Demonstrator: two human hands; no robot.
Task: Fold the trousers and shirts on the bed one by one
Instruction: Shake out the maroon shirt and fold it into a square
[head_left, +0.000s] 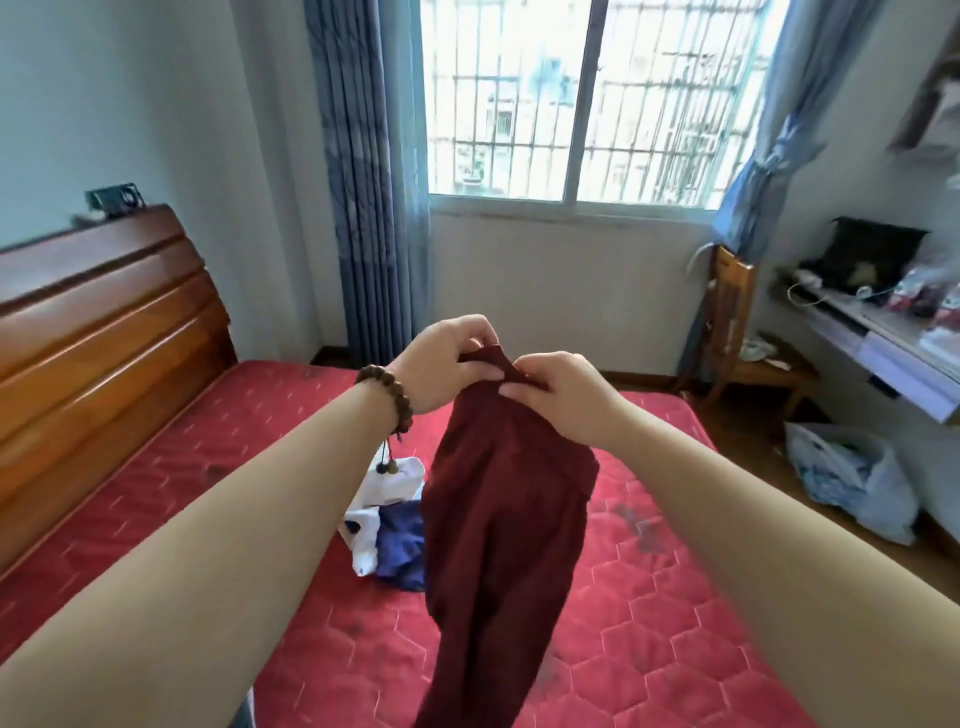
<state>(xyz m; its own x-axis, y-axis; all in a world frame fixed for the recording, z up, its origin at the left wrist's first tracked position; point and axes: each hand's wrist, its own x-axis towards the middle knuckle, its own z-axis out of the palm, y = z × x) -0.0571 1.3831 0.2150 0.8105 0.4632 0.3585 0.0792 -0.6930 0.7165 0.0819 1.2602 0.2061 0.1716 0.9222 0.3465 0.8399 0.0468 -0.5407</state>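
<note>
Both hands, left hand (441, 364) and right hand (558, 392), are pinched on the maroon garment (498, 519), hung above the bed (675, 597); white-and-blue clothes (387, 530) are seen at nine o'clock.

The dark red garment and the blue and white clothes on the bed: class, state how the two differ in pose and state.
The dark red garment hangs lifted, pinched at its top by the left hand and right hand; the blue and white clothes lie crumpled and untouched on the red mattress. One is a single colour, the other mixed. Neither is folded yet.

Trousers (498, 519) hang over bed (649, 597) btwn both hands; clothes pile (387, 525) on bed, left of them.
</note>
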